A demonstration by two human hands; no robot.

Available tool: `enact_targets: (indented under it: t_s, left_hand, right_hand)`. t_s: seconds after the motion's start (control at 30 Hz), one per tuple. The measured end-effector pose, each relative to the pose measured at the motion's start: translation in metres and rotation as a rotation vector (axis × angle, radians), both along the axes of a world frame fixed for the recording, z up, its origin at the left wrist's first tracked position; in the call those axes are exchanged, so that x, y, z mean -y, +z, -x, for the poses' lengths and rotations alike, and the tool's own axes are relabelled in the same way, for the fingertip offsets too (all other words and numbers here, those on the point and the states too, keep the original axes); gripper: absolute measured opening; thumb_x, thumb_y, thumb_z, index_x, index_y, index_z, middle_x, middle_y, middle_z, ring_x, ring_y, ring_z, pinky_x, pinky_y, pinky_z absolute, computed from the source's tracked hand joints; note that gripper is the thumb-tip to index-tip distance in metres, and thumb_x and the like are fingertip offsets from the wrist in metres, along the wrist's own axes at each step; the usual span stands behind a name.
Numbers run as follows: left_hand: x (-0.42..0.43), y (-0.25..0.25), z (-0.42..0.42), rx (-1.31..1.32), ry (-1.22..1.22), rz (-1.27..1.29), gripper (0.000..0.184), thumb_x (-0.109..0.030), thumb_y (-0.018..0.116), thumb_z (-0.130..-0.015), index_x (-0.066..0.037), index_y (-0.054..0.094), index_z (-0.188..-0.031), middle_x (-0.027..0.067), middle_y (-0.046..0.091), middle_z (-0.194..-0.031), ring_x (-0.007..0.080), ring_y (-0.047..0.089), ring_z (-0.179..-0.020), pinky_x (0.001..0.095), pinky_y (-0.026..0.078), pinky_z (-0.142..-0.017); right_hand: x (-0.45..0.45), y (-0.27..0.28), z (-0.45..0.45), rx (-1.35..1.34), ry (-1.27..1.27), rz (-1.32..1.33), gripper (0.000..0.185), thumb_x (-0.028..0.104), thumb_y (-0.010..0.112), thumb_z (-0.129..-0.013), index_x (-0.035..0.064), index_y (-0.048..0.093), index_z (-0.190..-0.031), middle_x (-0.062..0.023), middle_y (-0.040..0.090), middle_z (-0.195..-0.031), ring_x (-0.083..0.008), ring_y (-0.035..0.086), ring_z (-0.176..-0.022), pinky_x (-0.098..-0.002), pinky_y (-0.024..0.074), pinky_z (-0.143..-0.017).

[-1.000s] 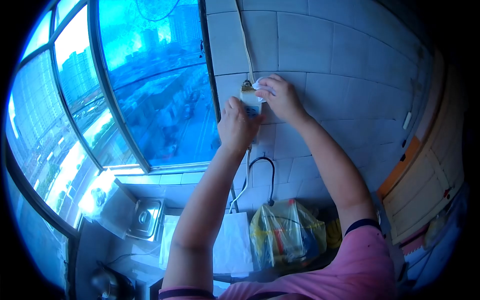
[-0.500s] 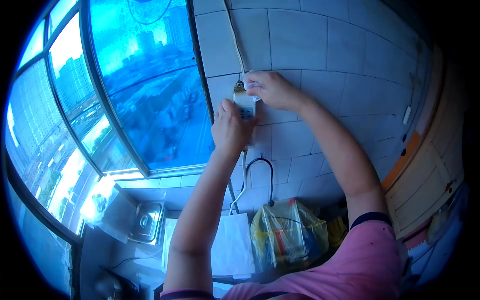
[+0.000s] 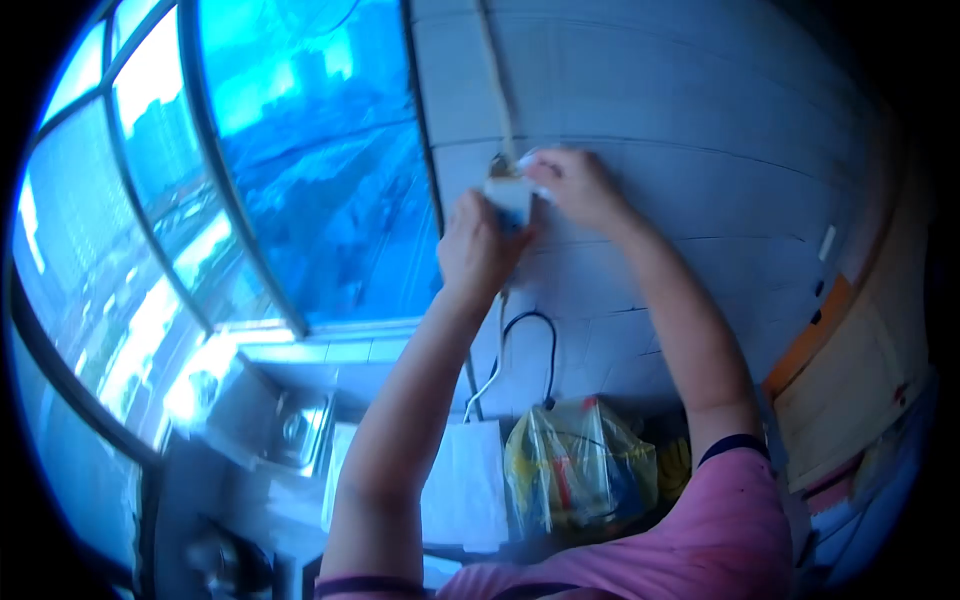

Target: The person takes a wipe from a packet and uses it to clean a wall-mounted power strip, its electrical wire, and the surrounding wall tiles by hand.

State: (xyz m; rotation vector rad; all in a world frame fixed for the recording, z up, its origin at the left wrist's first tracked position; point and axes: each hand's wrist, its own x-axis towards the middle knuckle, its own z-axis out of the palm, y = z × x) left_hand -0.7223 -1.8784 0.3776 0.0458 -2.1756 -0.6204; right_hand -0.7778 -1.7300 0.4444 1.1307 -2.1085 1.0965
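A white power strip (image 3: 513, 197) sits against the tiled wall, with a pale cord (image 3: 497, 85) running up from its top and another white cord (image 3: 501, 345) hanging below it. Wrapped around its lower part is my left hand (image 3: 474, 242), thumb on the right side. My right hand (image 3: 583, 188) pinches a small white wipe (image 3: 533, 172) at the strip's upper right corner. Motion blur softens the fingers and the wipe, and my left hand hides much of the strip's lower half.
Left stands a blue-tinted window (image 3: 320, 190). Below are a metal container (image 3: 302, 430), a flat white sheet (image 3: 465, 490) and a yellowish plastic bag (image 3: 580, 465) with things in it. A black cable (image 3: 553, 350) loops by the wall. A wooden door (image 3: 850, 370) is at right.
The view has shifted, so the strip and both hands appear slightly further right, and the picture is blurrier. My left hand keeps its hold; the right still has the wipe by the strip's top.
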Motion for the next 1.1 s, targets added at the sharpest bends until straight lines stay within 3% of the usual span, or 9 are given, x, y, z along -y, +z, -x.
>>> enact_targets:
  t_s: [0.03,0.07,0.1,0.53,0.6,0.7,0.9,1.0,1.1]
  left_hand:
    - [-0.001,0.0,-0.001,0.003,0.015,0.002,0.06,-0.034,0.084,-0.064,-0.005,0.045,-0.099,0.0151,0.059,-0.1,0.0349,0.061,-0.097,0.0441,0.052,-0.073]
    - [-0.002,-0.001,-0.001,0.004,0.029,0.003,0.059,-0.034,0.084,-0.065,-0.005,0.046,-0.1,0.0148,0.059,-0.101,0.0345,0.06,-0.098,0.0439,0.052,-0.074]
    - [-0.003,0.0,-0.005,0.01,0.031,-0.019,0.06,-0.034,0.084,-0.065,-0.005,0.046,-0.1,0.0146,0.058,-0.102,0.0341,0.06,-0.099,0.0437,0.052,-0.075]
    - [-0.002,-0.007,-0.003,-0.058,0.0,-0.05,0.063,-0.035,0.084,-0.064,-0.003,0.044,-0.099,0.0173,0.059,-0.105,0.037,0.06,-0.101,0.0438,0.052,-0.077]
    - [-0.002,-0.007,-0.002,-0.064,-0.002,-0.046,0.063,-0.035,0.084,-0.064,-0.003,0.044,-0.099,0.0172,0.059,-0.105,0.0369,0.06,-0.101,0.0435,0.052,-0.076]
    - [-0.002,-0.005,-0.002,-0.067,0.004,-0.034,0.063,-0.035,0.084,-0.064,-0.003,0.044,-0.099,0.017,0.059,-0.104,0.0368,0.06,-0.101,0.0433,0.052,-0.076]
    - [-0.005,-0.003,-0.005,-0.039,0.027,-0.037,0.062,-0.035,0.084,-0.064,-0.002,0.045,-0.099,0.0164,0.06,-0.104,0.036,0.06,-0.101,0.0431,0.052,-0.077]
    - [-0.002,-0.005,-0.003,-0.042,0.025,-0.038,0.063,-0.036,0.084,-0.064,-0.003,0.044,-0.099,0.0161,0.06,-0.103,0.0357,0.06,-0.101,0.0432,0.052,-0.077]
    - [-0.004,-0.008,-0.002,-0.067,0.021,-0.063,0.064,-0.036,0.085,-0.062,-0.004,0.043,-0.099,0.016,0.06,-0.103,0.0356,0.06,-0.102,0.0434,0.052,-0.076]
  right_hand:
    - [-0.004,-0.005,0.01,0.046,0.053,0.008,0.031,0.022,0.064,-0.088,-0.0013,0.065,-0.107,-0.0194,0.069,-0.093,-0.031,0.067,-0.085,-0.0394,0.0498,-0.077]
    - [-0.008,-0.008,0.021,0.145,0.12,-0.025,0.029,0.016,0.063,-0.09,-0.0029,0.06,-0.113,-0.0057,0.066,-0.088,-0.0106,0.06,-0.07,-0.0263,0.0505,-0.062]
    - [-0.006,-0.005,0.012,0.211,0.106,-0.013,0.029,0.014,0.064,-0.089,-0.0029,0.06,-0.113,-0.0042,0.064,-0.084,-0.0082,0.059,-0.066,-0.024,0.0499,-0.058]
    - [0.008,0.016,-0.006,0.214,-0.072,-0.139,0.027,0.015,0.069,-0.081,-0.0044,0.062,-0.099,-0.0125,0.066,-0.078,-0.0162,0.063,-0.066,-0.0306,0.0503,-0.057]
    - [0.01,0.008,0.0,-0.124,-0.083,-0.119,0.028,0.015,0.067,-0.081,-0.0053,0.061,-0.1,-0.0152,0.067,-0.082,-0.0214,0.064,-0.073,-0.0348,0.0509,-0.065]
    - [0.012,0.006,-0.007,-0.213,-0.166,-0.182,0.029,0.016,0.065,-0.082,-0.0057,0.061,-0.101,-0.0165,0.068,-0.084,-0.0249,0.065,-0.078,-0.0373,0.0495,-0.071]
    - [0.002,0.004,0.005,0.097,-0.024,0.16,0.034,0.023,0.065,-0.088,-0.0064,0.06,-0.105,-0.0079,0.063,-0.08,-0.0127,0.057,-0.072,-0.0292,0.047,-0.067]
    - [0.013,-0.007,0.01,0.14,-0.1,0.081,0.033,0.024,0.064,-0.09,-0.0069,0.062,-0.103,-0.0029,0.061,-0.078,-0.0079,0.054,-0.071,-0.027,0.0455,-0.064]
    - [0.008,-0.017,0.009,0.03,-0.098,0.088,0.033,0.024,0.066,-0.087,-0.0049,0.065,-0.103,-0.0106,0.066,-0.085,-0.0157,0.06,-0.079,-0.0303,0.0482,-0.071]
